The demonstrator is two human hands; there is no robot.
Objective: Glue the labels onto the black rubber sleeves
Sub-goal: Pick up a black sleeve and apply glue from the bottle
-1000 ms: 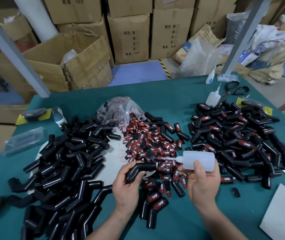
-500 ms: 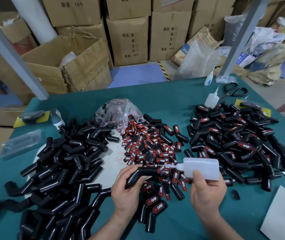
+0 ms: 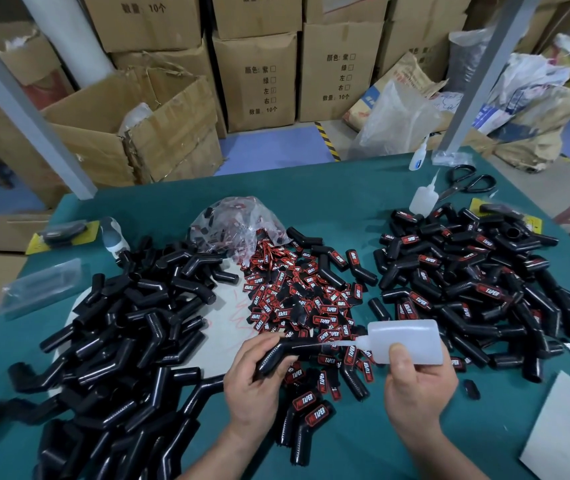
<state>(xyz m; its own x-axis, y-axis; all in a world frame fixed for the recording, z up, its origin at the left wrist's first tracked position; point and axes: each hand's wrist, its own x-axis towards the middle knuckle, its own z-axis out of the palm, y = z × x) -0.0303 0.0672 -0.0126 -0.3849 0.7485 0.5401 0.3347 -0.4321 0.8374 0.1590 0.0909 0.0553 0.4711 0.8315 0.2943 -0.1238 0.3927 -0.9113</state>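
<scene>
Left hand (image 3: pixel 254 382) around sleeve (image 3: pixel 278 353), right hand (image 3: pixel 415 386) around glue bottle (image 3: pixel 405 341), nozzle (image 3: pixel 342 345) perhaps against it; green table (image 3: pixel 346 188); cardboard boxes (image 3: pixel 256 81).

On the table (image 3: pixel 346 188), left to right: a heap of unlabelled sleeves (image 3: pixel 121 341), a pile of loose labels (image 3: pixel 297 299) with a plastic bag (image 3: pixel 238 226) at its far end, then a heap of labelled sleeves (image 3: pixel 477 289). Near, over the nearest labels: left hand (image 3: pixel 256 386) round a sleeve (image 3: pixel 283 351), right hand (image 3: pixel 418 386) just right of it round a glue bottle (image 3: pixel 405 341), nozzle at that sleeve. Beyond the right heap, a spare bottle (image 3: pixel 422 199) with scissors (image 3: pixel 467 185) to its right; at the near right corner, a sheet (image 3: pixel 567 438); behind the far edge, stacked cartons (image 3: pixel 256 81).
</scene>
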